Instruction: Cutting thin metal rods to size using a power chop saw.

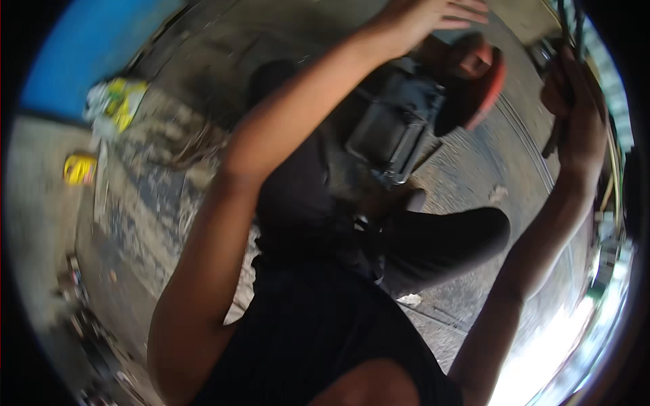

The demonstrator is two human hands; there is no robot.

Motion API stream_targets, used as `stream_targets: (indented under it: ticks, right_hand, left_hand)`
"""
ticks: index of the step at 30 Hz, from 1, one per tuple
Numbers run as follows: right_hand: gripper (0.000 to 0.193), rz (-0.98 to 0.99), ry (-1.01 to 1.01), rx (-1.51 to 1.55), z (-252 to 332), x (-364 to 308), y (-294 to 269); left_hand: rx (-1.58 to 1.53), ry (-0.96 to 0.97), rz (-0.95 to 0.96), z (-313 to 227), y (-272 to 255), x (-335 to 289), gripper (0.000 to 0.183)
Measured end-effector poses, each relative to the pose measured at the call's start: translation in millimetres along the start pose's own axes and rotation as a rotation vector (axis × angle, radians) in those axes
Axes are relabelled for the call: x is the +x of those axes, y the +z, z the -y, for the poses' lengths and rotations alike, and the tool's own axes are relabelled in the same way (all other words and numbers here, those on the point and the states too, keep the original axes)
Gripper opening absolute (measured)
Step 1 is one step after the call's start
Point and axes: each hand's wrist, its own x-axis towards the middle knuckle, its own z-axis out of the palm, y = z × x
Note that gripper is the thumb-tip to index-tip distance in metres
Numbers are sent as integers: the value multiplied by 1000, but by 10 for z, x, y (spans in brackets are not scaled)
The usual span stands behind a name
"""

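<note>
On the floor [474, 172] before you sits a dark metal frame [396, 128], a red round part [497, 78] beside it; your left hand [426, 19] is loose, fingers extended near that part, while your right hand [581, 118] grips a slim dark tool [553, 139]

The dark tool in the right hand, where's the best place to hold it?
Probably around the middle, coming from its right side, as the right hand does: the dark tool looks long and slim, sticking out past both sides of the grip.
</note>
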Motion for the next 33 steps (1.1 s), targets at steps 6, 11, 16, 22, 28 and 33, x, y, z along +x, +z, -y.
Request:
stream_targets:
  ticks: [6,11,16,22,28,33]
  right_hand:
    - [18,671,284,336,-48,261,2507]
    - [17,941,369,337,-324,173,4021]
    - [21,1101,466,-9,-1012,69,4990]
    - [12,991,838,-10,-1983,-452,5590]
    - [10,976,873,-179,-2561,-731,5731]
    - [13,887,668,-240,-2855,-725,5814]
  left_hand:
    - [-115,196,-302,-652,-1056,-1296,45]
    - [-89,87,-522,-753,-2276,-2294,41]
    - [50,138,-872,-439,-2996,-2964,40]
    - [-236,-185,-1197,360,-3533,-3465,25]
    - [-329,-344,-1221,1201,-3898,-3727,27]
    - [-338,-361,-1241,1286,-4229,-3542,32]
